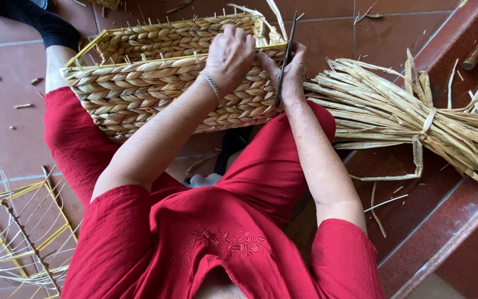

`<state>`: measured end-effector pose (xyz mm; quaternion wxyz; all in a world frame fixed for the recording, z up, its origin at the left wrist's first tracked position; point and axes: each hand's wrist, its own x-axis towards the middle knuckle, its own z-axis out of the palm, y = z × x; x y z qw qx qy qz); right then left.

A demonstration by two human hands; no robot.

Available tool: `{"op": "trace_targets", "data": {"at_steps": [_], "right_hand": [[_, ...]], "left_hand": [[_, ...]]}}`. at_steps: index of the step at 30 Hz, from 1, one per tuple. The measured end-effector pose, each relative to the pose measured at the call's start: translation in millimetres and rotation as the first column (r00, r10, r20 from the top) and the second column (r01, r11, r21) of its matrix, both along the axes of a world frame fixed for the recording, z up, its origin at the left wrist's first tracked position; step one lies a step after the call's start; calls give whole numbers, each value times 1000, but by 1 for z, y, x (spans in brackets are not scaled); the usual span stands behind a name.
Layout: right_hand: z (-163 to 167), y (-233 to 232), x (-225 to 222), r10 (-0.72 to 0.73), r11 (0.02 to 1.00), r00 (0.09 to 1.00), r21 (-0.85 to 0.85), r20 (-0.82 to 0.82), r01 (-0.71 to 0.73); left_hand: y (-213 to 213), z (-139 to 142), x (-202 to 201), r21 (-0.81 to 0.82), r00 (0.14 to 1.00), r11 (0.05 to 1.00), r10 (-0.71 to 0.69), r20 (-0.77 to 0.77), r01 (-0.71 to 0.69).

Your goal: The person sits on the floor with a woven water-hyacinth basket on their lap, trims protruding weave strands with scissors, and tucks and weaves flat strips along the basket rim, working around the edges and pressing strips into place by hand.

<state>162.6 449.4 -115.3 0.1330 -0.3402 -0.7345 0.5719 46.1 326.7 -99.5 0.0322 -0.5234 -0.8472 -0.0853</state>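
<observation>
— What are the hands doing?

— The left hand (229,55) lies on the top rim of the rectangular basket woven of pale plaited straw on a yellow wire frame (156,88), fingers curled down over the rim near its right corner, gripping the braid. The right hand (291,75) is closed around a long dark thin metal tool (285,58) that stands nearly upright against the basket's right end; I cannot tell whether it is scissors or a blade.

— And the basket?

— It rests tilted on the person's red-clothed lap (261,160), open side away, short stiff ends poking up along the rim.

— Anything around?

— A tied bundle of dry flat straw (416,119) lies just right of the basket on the reddish step (449,221). A bare yellow wire frame (17,238) lies at the floor's lower left corner.
</observation>
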Motion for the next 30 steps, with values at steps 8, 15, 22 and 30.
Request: {"op": "trace_targets", "data": {"at_steps": [8, 15, 22, 30], "right_hand": [[-8, 3, -2, -96, 995, 994, -34, -57, 94], [-13, 3, 0, -132, 987, 985, -108, -110, 121], [-13, 1, -2, -169, 975, 969, -171, -180, 138], [-7, 1, 1, -183, 957, 969, -254, -167, 137]], "left_hand": [[-42, 10, -42, 364, 889, 931, -185, 419, 22], [-91, 18, -78, 315, 774, 946, -146, 616, -73], [-72, 8, -57, 417, 916, 905, -235, 326, 83], [-49, 7, -42, 240, 950, 951, -245, 192, 197]]}}
